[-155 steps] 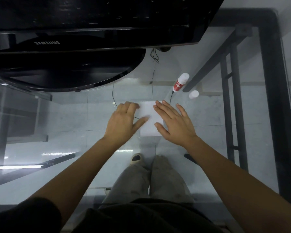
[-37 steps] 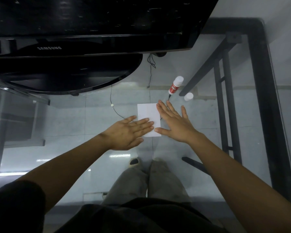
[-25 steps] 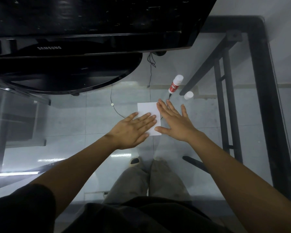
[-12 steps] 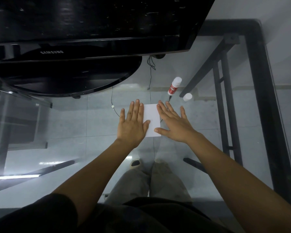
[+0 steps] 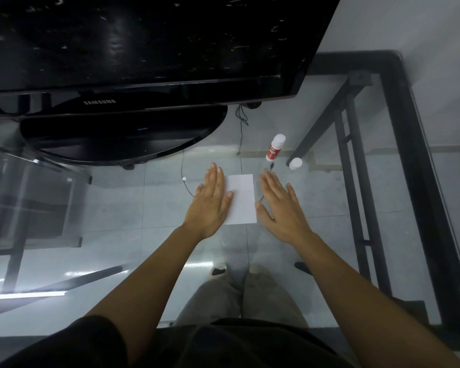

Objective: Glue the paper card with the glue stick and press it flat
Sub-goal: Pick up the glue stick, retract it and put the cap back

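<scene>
On the glass table (image 5: 144, 203), head view: paper card (image 5: 241, 199) lies flat between both hands. Left hand (image 5: 211, 201), spread flat and gripping nothing, covers the card's left edge; right hand (image 5: 280, 207), also flat and empty, borders its right edge. Glue stick (image 5: 275, 147) stands uncapped beyond, cap (image 5: 295, 163) beside it.
</scene>
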Demonstrator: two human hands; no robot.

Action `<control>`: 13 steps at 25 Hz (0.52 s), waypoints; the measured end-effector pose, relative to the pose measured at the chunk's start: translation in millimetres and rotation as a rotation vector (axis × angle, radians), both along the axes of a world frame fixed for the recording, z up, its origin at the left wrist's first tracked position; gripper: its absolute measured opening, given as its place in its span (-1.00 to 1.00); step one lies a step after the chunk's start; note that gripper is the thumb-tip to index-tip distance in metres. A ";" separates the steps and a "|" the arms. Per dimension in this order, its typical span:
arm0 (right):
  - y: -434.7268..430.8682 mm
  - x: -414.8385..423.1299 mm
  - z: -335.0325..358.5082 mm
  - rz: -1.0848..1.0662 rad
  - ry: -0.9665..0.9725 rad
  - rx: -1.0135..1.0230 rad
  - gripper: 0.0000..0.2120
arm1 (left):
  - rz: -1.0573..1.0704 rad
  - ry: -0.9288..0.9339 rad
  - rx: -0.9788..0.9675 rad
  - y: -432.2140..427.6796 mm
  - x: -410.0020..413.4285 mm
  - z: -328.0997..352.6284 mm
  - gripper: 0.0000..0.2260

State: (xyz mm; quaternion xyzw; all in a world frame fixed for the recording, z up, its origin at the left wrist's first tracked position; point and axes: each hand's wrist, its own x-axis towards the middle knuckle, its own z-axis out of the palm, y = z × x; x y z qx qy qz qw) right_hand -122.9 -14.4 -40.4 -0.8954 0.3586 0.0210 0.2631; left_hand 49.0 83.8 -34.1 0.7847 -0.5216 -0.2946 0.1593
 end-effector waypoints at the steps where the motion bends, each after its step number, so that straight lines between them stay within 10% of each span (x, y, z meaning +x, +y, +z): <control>1: 1.5 -7.5 -1.7 -0.066 -0.014 -0.040 -0.46 | 0.083 0.050 -0.060 -0.9 0.5 3.8 -0.45; 13: 4.6 -35.7 -20.0 -0.263 0.195 -0.198 -0.42 | 0.052 0.147 -0.256 -118.5 -30.4 28.6 -0.63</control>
